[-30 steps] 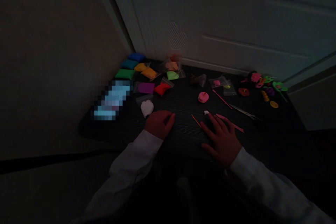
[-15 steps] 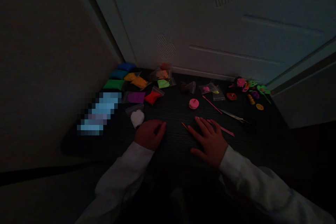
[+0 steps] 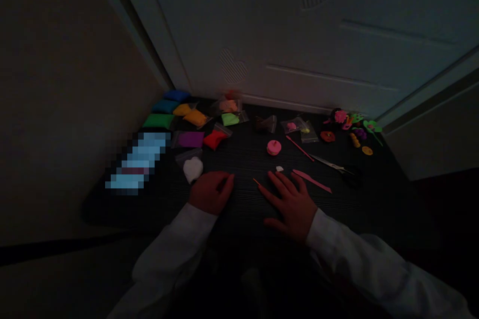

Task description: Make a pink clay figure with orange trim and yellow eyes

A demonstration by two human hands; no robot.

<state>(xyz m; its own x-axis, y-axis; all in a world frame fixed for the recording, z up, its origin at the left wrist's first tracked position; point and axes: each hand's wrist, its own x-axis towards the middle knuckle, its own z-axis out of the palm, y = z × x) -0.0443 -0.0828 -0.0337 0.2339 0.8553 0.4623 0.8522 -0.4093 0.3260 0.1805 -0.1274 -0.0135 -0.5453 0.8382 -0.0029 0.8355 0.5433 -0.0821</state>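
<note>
My right hand lies palm down with its fingers spread. Its index fingertip is at a thin orange strand, whose near end it hides. A small white lump sits just beyond the middle fingers, and a pink flat clay tool lies to their right. My left hand rests on its side with the fingers curled in; whatever may be inside is hidden. Beside its knuckles is a clear bag with a white clay lump. Farther back stands a round pink clay piece.
Bags of coloured clay, including purple and red, line the back left. A lit, blurred-out screen lies at left. Scissors and a thin pink tool are at right, with clay flowers behind. A white panel rises behind the dark table.
The view has swung right and tilted up. My right hand has slid left over the table, covering more of the orange strand and uncovering the white lump. My left hand stays curled in place.
</note>
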